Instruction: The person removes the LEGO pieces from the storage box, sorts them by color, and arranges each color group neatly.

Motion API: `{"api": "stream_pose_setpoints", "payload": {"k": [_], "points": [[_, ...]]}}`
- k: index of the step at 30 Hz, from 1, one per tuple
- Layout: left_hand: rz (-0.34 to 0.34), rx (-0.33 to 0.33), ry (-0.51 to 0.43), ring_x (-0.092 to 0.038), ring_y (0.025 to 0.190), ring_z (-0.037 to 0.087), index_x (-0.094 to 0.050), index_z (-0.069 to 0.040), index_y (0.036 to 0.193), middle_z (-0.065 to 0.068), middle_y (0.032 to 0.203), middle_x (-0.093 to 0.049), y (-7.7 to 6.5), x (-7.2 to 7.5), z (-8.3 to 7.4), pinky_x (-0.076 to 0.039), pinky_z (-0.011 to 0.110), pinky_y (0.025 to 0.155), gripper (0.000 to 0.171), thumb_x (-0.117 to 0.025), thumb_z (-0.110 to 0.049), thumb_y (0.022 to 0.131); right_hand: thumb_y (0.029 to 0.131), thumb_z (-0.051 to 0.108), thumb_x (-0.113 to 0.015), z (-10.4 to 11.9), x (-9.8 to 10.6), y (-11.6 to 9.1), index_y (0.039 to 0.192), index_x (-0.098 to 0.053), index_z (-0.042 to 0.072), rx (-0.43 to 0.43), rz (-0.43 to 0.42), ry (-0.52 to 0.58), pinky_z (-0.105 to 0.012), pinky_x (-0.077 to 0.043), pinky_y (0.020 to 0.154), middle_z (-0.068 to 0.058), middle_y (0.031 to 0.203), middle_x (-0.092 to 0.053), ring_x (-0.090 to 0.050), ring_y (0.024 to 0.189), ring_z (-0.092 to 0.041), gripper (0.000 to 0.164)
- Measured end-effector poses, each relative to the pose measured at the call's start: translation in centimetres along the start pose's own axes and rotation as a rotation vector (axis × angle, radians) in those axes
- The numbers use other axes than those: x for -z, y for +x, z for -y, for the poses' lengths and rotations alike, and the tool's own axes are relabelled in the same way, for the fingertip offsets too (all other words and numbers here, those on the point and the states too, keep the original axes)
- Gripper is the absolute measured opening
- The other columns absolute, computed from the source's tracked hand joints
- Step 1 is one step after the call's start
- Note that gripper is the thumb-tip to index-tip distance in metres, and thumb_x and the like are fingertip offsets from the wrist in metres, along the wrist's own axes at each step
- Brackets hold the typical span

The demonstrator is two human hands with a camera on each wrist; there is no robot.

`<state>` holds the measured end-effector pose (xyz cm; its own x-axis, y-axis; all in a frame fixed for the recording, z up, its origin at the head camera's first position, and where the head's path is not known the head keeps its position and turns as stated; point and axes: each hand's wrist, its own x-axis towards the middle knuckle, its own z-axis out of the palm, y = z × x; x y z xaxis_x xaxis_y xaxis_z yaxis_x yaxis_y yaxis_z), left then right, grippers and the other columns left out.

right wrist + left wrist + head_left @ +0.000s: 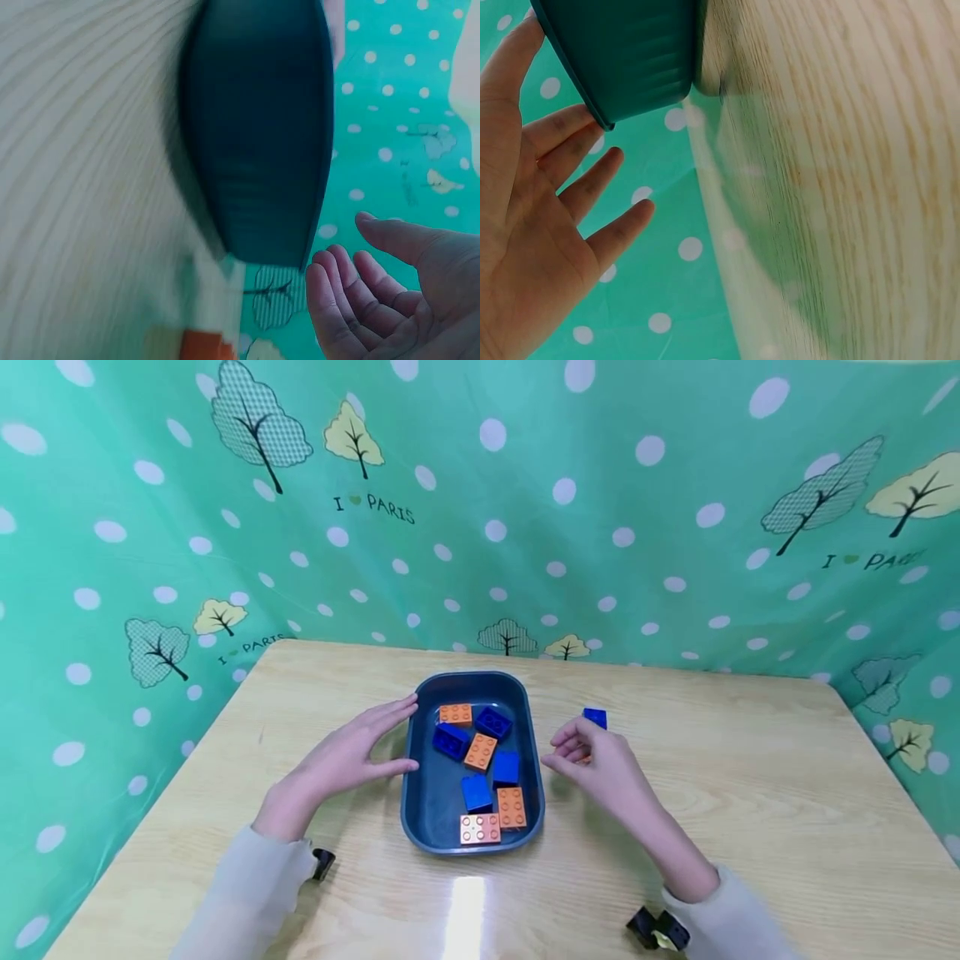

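Note:
A dark blue plastic tray on the table holds several orange toy bricks and several blue toy bricks. My left hand is at its left side, thumb and fingers spread, fingertips touching the rim. In the left wrist view the fingers look straight and apart. Just right of the tray my right hand hovers with loosely bent fingers and nothing between them. Beyond that hand lies a blue brick, partly hidden by it. An orange brick beside it is mostly covered by the hand in the head view.
A light wooden table carries everything. Green dotted cloth with printed trees hangs behind it and at both sides. A black wrist device sits at the left cuff, and another black device at the right cuff.

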<state>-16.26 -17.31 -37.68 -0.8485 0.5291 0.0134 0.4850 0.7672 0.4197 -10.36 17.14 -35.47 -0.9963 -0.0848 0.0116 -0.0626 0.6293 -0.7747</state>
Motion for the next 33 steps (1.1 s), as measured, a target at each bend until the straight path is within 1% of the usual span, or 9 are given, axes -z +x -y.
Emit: {"api": "stream_pose_setpoints", "payload": {"k": [4, 12, 15, 18, 21, 25, 27, 30, 33], "points": [[0.01, 0.01, 0.001, -0.032, 0.15, 0.034, -0.036, -0.013, 0.155, 0.006, 0.164, -0.031, -0.3, -0.3, -0.2, -0.035, 0.058, 0.118, 0.086, -0.074, -0.048, 0.087, 0.089, 0.017, -0.076, 0.9, -1.0, 0.1, 0.099, -0.066, 0.004, -0.005, 0.031, 0.056, -0.021, -0.057, 0.074, -0.007, 0.093, -0.071, -0.067, 0.081, -0.013, 0.02], [-0.001, 0.01, 0.01, -0.032, 0.149, 0.035, -0.036, -0.013, 0.155, 0.006, 0.164, -0.031, -0.1, -0.3, -0.2, -0.035, 0.058, 0.117, 0.085, -0.074, -0.047, 0.087, 0.089, 0.017, -0.075, 2.3, -2.9, 1.0, 0.1, -0.067, 0.009, -0.008, 0.078, 0.15, -0.028, -0.06, 0.08, -0.005, 0.098, -0.072, -0.069, 0.087, -0.013, 0.016], [-0.002, 0.012, 0.013, -0.032, 0.149, 0.036, -0.036, -0.013, 0.155, 0.006, 0.164, -0.031, -0.3, -0.2, -0.1, -0.035, 0.059, 0.117, 0.085, -0.074, -0.047, 0.087, 0.09, 0.016, -0.075, 3.0, -3.9, 1.1, 0.107, -0.068, 0.009, -0.018, 0.107, 0.219, -0.032, -0.061, 0.086, -0.005, 0.108, -0.072, -0.071, 0.099, -0.018, 0.02], [-0.007, 0.013, 0.016, -0.032, 0.149, 0.036, -0.036, -0.013, 0.155, 0.006, 0.164, -0.03, -0.5, -0.1, 0.1, -0.035, 0.059, 0.117, 0.084, -0.073, -0.048, 0.088, 0.091, 0.018, -0.073, 3.8, -5.0, 1.3, 0.123, -0.065, 0.007, -0.038, 0.151, 0.263, -0.038, -0.057, 0.099, -0.008, 0.124, -0.068, -0.066, 0.117, -0.026, 0.034], [-0.009, 0.018, 0.015, -0.032, 0.149, 0.036, -0.036, -0.013, 0.155, 0.006, 0.165, -0.03, -0.7, 0.1, 0.2, -0.035, 0.06, 0.116, 0.084, -0.072, -0.049, 0.088, 0.094, 0.025, -0.071, 4.4, -5.7, 1.6, 0.14, -0.055, 0.004, -0.047, 0.207, 0.235, -0.045, -0.049, 0.109, -0.013, 0.142, -0.058, -0.056, 0.133, -0.031, 0.053], [-0.013, 0.016, 0.018, -0.033, 0.149, 0.036, -0.036, -0.015, 0.155, 0.005, 0.164, -0.03, -0.7, 0.1, 0.3, -0.036, 0.06, 0.116, 0.084, -0.071, -0.051, 0.088, 0.095, 0.035, -0.067, 4.9, -6.1, 2.1, 0.15, -0.042, 0.001, -0.052, 0.245, 0.135, -0.053, -0.041, 0.115, -0.017, 0.154, -0.046, -0.043, 0.144, -0.035, 0.069], [-0.016, 0.006, 0.018, -0.033, 0.149, 0.035, -0.037, -0.014, 0.155, 0.005, 0.164, -0.031, -0.5, 0.0, 0.2, -0.036, 0.059, 0.117, 0.084, -0.071, -0.051, 0.088, 0.095, 0.038, -0.067, 5.0, -6.2, 2.2, 0.151, -0.039, 0.001, -0.067, 0.243, 0.099, -0.056, -0.038, 0.117, -0.018, 0.156, -0.043, -0.039, 0.146, -0.036, 0.073], [-0.006, -0.004, 0.007, -0.033, 0.149, 0.035, -0.036, -0.014, 0.155, 0.005, 0.164, -0.031, -0.2, -0.2, 0.0, -0.035, 0.059, 0.117, 0.084, -0.071, -0.051, 0.088, 0.094, 0.039, -0.067, 4.9, -6.4, 2.3, 0.152, -0.037, 0.001, -0.111, 0.249, 0.088, -0.057, -0.037, 0.117, -0.018, 0.157, -0.04, -0.037, 0.147, -0.037, 0.075], [-0.011, 0.007, 0.0, -0.033, 0.149, 0.034, -0.036, -0.015, 0.155, 0.005, 0.164, -0.032, -0.3, 0.0, -0.2, -0.035, 0.058, 0.117, 0.084, -0.072, -0.05, 0.088, 0.095, 0.037, -0.067, 5.1, -6.8, 2.8, 0.152, -0.039, 0.002, -0.101, 0.262, 0.083, -0.058, -0.038, 0.116, -0.018, 0.156, -0.042, -0.039, 0.145, -0.037, 0.072]]}}
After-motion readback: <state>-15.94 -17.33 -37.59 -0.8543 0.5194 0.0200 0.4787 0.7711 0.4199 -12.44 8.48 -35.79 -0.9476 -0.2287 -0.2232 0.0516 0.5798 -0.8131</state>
